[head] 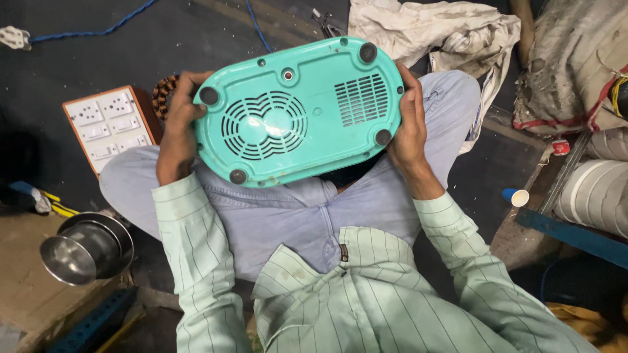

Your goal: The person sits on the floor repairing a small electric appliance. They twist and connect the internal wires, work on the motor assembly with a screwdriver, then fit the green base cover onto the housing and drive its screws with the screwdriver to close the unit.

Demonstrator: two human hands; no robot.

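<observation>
I have the turquoise appliance base (297, 111) in my lap, turned underside up, resting over my crossed legs in pale blue trousers (275, 222). My hands are apart, one at each short end of it. My left hand (178, 131) is clamped on the left end, fingers curled over the rim beside the black rubber foot there, thumb side hidden behind the shell. My right hand (409, 127) grips the right end, palm pressed flat to the edge just beside the lower right foot, fingers wrapped out of sight behind it. So the base sits squarely between both hands, touching both, tilted a little with its right end raised.

On the underside facing me I see a round fan grille toward the left, a rectangular slotted vent toward the right, four black feet at the corners, and a small red dot near the upper middle.

Left of the base, just beyond my left hand, a white switchboard with a wooden frame (111, 124) lies on the dark floor (98, 59). Below and left of the base stands a steel pot (85, 252). Above the base, a crumpled white cloth (432, 29). Well right of the base, a small paper cup (517, 196) lies on its side.
</observation>
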